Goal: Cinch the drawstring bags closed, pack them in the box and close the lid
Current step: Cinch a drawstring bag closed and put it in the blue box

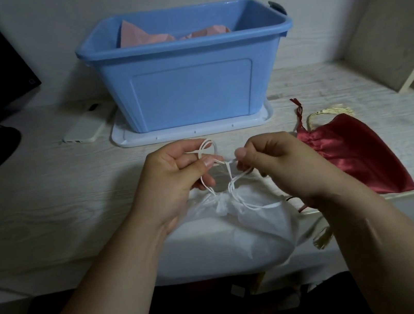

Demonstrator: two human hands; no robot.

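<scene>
Working at the near edge of the counter [57, 196], with the white drawstring bag [240, 235] draped over it, gathered neck facing up. Pinching a loop of the white cord [231, 180] in the curled left hand [173, 175], another strand in the curled right hand [273, 157]; crossed just above the neck, probably to tie off the cinch. Red satin bag [349, 156] kept beside the right hand, likely next. Blue box [195, 90] parked on its pale lid [191, 132] behind, open for packing, pink fabric [143, 35] already inside.
</scene>
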